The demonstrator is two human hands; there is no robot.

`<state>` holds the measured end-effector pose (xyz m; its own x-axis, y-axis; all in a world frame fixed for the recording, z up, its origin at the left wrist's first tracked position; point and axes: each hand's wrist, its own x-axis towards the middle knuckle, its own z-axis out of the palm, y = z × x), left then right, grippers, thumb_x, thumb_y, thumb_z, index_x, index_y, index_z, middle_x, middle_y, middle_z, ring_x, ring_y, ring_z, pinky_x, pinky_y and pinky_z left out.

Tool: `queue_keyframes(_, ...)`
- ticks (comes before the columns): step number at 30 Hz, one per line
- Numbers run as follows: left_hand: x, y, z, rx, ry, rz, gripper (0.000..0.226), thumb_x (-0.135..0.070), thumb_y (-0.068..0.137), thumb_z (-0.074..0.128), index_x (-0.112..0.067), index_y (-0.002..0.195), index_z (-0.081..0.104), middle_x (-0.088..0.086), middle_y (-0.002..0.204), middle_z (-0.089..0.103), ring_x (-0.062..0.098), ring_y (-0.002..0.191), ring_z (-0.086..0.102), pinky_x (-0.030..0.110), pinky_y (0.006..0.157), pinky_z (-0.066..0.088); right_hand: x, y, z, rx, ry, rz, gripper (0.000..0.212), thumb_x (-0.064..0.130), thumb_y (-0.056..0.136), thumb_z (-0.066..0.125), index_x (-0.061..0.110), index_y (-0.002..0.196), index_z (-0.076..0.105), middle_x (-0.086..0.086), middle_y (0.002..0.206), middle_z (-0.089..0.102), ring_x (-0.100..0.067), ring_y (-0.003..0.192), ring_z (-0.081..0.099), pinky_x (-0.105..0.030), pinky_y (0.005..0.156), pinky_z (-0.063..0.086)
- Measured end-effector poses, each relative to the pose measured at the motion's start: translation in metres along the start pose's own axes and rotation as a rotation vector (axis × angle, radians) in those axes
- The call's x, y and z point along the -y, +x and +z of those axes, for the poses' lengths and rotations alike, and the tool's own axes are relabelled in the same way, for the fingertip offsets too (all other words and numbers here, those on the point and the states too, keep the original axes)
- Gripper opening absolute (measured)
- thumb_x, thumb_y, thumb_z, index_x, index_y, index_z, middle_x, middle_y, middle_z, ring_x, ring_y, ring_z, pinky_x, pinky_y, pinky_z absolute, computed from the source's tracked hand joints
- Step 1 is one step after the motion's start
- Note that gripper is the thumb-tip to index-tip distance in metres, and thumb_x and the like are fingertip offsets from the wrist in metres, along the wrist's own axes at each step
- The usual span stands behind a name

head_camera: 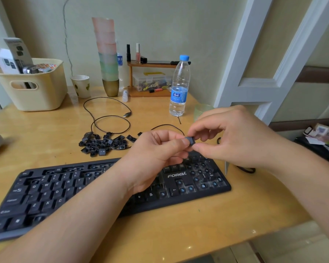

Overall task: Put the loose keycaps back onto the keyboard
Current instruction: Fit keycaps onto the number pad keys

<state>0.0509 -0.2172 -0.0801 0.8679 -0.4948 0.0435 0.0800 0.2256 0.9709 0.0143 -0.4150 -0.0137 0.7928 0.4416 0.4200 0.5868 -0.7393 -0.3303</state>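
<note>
Keyboard [106, 188] lies near on the table [207, 224], left half keyed, right end mostly bare blue stems. Above its right end, left hand [160, 150] and right hand [230, 135] both pinch one black keycap [191, 140] between fingertips, held off the keyboard. Farther left, the loose keycap pile [104, 142] sits on the table beside the looped cable [110, 118]. Water bottle [179, 86] stands far right.

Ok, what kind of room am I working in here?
Probably a home desk in a bedroom or dorm, not a workshop: nail polish on a small shelf, stacked plastic cups, and a storage basket on the wooden table.
</note>
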Motion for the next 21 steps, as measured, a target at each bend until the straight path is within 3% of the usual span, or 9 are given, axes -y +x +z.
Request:
queue_keyframes(6,0.002,0.002,0.0,-0.031,0.034,-0.002,0.013,-0.01,0.093,0.071,-0.015,0.081,0.074,0.007,0.085,0.076,0.012,0.072,0.066,0.03,0.08,0.054,0.004,0.007,0.0,0.039,-0.136,-0.033,0.016,0.027,0.077,0.08,0.027,0.093,0.081,0.012,0.078,0.068,-0.011,0.079,0.064,-0.027,0.07,0.051)
queue_keyframes(13,0.009,0.004,-0.003,-0.02,0.185,0.019,0.006,-0.012,0.093,0.074,-0.006,0.093,0.073,0.007,0.081,0.075,0.014,0.076,0.066,0.032,0.079,0.054,0.008,0.008,0.002,0.142,-0.369,-0.041,0.011,0.036,0.078,0.072,0.035,0.089,0.075,0.021,0.071,0.055,-0.005,0.073,0.055,-0.032,0.066,0.053)
queue_keyframes(18,0.012,0.005,-0.006,0.013,0.272,0.006,0.009,-0.013,0.095,0.072,-0.006,0.099,0.075,0.011,0.095,0.079,0.013,0.078,0.068,0.029,0.077,0.054,0.005,0.004,0.003,0.18,-0.474,0.027,0.017,0.048,0.082,0.063,0.042,0.096,0.071,0.027,0.072,0.049,-0.002,0.08,0.048,-0.035,0.065,0.053)
queue_keyframes(21,0.011,0.004,-0.008,0.012,0.414,0.006,0.009,-0.02,0.097,0.072,-0.017,0.101,0.079,-0.001,0.095,0.08,0.008,0.083,0.069,0.024,0.081,0.054,-0.005,0.0,0.004,0.18,-0.473,0.059,0.016,0.049,0.081,0.063,0.042,0.094,0.071,0.027,0.074,0.053,0.0,0.079,0.049,-0.032,0.066,0.052)
